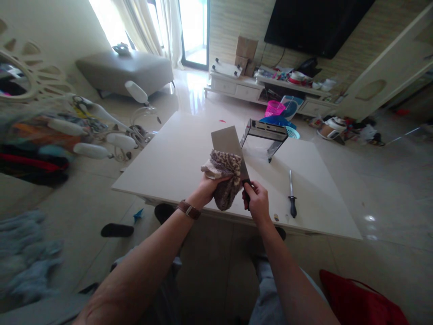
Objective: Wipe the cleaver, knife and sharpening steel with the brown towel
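My right hand (257, 198) is wrapped round the black handle of a cleaver (227, 139), whose broad steel blade points up and away from me over the table. A brown and cream patterned cloth (227, 180) is bunched in my left hand (206, 189), lying against the lower part of the blade and covering some of it. Most of my left fingers are hidden by the cloth. To the right on the white table (169, 158) lies a honing steel (292, 198) with a black handle.
A metal-framed rack (265, 128) stands at the table's far side, right of the blade. Two small objects (276, 217) lie near the front edge. Beyond the table are a pink basket (274, 108) and a TV cabinet (246, 88). A red bag (358, 298) sits at lower right.
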Demonstrator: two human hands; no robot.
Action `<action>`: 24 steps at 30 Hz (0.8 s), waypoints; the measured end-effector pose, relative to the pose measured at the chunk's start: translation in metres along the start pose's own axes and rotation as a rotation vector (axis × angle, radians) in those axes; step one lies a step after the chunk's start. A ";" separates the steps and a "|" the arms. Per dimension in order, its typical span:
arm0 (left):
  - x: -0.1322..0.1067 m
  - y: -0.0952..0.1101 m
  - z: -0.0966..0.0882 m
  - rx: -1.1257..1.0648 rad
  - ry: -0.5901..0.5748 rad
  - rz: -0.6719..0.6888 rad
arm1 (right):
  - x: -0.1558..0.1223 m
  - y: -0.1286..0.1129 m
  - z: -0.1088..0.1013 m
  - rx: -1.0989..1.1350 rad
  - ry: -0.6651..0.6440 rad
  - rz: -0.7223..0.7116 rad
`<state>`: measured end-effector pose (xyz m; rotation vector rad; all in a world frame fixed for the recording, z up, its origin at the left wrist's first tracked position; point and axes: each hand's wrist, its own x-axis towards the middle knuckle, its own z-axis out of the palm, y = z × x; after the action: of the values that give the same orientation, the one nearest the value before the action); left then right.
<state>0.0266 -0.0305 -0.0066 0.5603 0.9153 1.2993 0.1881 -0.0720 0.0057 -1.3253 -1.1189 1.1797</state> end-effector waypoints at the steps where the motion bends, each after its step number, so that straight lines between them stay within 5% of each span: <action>1: 0.000 -0.001 0.001 -0.001 0.009 0.007 | 0.000 -0.001 0.000 -0.004 -0.002 0.002; 24: 0.030 0.039 -0.034 -0.215 0.211 0.243 | -0.004 0.001 -0.007 -0.221 -0.149 -0.062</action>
<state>-0.0234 0.0024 -0.0013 0.3786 0.8839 1.6780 0.1950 -0.0764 0.0053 -1.3747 -1.4221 1.1490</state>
